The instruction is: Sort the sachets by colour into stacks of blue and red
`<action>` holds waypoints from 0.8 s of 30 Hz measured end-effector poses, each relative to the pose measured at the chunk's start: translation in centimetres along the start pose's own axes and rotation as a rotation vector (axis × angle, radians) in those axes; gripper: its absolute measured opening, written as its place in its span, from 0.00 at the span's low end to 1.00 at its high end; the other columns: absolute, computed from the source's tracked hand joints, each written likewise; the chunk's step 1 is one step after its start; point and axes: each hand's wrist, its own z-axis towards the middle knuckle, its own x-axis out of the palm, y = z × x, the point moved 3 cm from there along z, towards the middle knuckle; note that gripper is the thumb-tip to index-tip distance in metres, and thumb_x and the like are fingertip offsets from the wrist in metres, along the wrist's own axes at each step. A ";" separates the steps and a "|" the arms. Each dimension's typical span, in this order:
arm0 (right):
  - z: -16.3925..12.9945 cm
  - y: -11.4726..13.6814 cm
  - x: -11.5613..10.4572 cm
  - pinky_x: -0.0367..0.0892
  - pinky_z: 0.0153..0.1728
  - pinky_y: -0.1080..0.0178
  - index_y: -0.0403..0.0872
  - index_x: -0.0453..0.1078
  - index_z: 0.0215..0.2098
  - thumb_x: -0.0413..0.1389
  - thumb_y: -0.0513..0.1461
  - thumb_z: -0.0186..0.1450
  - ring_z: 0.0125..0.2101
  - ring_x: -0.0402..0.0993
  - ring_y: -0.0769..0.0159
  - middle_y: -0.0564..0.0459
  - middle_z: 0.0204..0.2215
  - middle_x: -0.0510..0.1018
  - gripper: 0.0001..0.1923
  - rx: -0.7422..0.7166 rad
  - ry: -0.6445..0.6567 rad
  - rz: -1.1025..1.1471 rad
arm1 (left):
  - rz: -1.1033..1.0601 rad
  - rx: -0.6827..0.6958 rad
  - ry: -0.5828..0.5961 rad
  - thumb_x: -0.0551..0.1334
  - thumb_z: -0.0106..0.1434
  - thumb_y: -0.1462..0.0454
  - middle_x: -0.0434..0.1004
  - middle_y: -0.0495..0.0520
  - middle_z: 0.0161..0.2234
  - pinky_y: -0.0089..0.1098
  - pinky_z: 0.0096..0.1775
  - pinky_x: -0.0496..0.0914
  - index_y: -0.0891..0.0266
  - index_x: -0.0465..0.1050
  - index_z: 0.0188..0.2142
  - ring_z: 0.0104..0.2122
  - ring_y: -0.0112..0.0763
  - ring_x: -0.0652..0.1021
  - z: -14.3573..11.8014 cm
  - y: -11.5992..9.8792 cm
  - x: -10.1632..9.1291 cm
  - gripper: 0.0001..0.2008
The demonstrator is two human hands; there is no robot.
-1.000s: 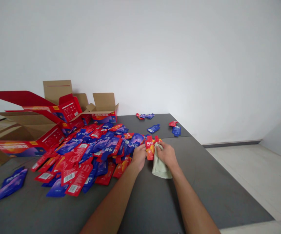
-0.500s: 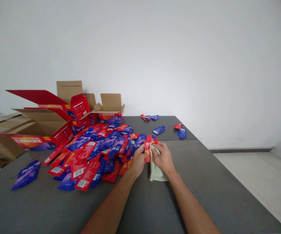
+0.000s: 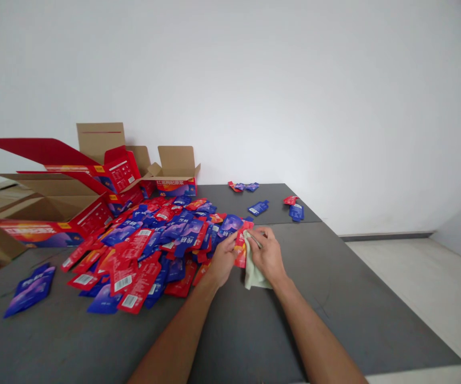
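Between my hands, above the table, is a red pouch (image 3: 240, 250) with an orange patch. My left hand (image 3: 223, 260) is closed on its left edge. A pale green cloth (image 3: 253, 273) is bunched in my right hand (image 3: 268, 255), pressed against the pouch's right side and upper part, so part of its front is hidden. The cloth's loose end hangs below my fingers. Just left of my hands spreads a heap of red and blue pouches (image 3: 150, 250), some showing barcodes.
Open red cartons (image 3: 90, 213) stand at the back left, one (image 3: 176, 188) farther back. Blue pouches (image 3: 30, 290) lie at the near left. A few pouches (image 3: 258, 207) rest on the far table section. The dark table's (image 3: 358, 320) right edge drops to a pale floor.
The cloth has moved up over the top of the red pouch, and the pouch is tilted slightly. My head view has shifted, so the cartons appear farther left.
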 end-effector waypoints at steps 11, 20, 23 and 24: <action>-0.9 0.3 1.7 0.71 0.45 0.59 0.54 0.77 0.50 0.53 0.38 0.68 0.42 0.72 0.62 0.48 0.43 0.73 0.15 -0.136 0.154 0.049 | 0.034 0.070 0.024 0.58 0.50 0.75 0.78 0.57 0.51 0.36 0.52 0.69 0.59 0.70 0.59 0.51 0.38 0.76 0.0 -0.8 0.1 0.35; 0.2 0.1 -0.7 0.70 0.47 0.57 0.51 0.76 0.51 0.52 0.39 0.69 0.43 0.71 0.61 0.47 0.44 0.71 0.15 -0.015 -0.117 -0.018 | 0.103 0.002 0.152 0.59 0.52 0.74 0.80 0.60 0.49 0.42 0.52 0.69 0.62 0.73 0.56 0.49 0.42 0.78 -0.7 -1.0 0.8 0.31; 0.0 0.1 -0.1 0.70 0.46 0.58 0.52 0.77 0.50 0.52 0.38 0.69 0.43 0.71 0.61 0.47 0.44 0.72 0.15 -0.066 -0.040 0.025 | 0.075 0.027 0.102 0.59 0.51 0.74 0.80 0.59 0.49 0.40 0.52 0.69 0.61 0.72 0.57 0.48 0.41 0.78 -0.5 -1.0 0.6 0.32; -0.1 0.3 0.3 0.70 0.45 0.58 0.52 0.77 0.49 0.53 0.38 0.68 0.42 0.71 0.61 0.47 0.43 0.72 0.15 -0.093 0.010 0.047 | 0.050 0.042 0.067 0.59 0.50 0.74 0.80 0.59 0.49 0.39 0.51 0.70 0.61 0.72 0.57 0.48 0.40 0.78 -0.4 -1.1 0.4 0.32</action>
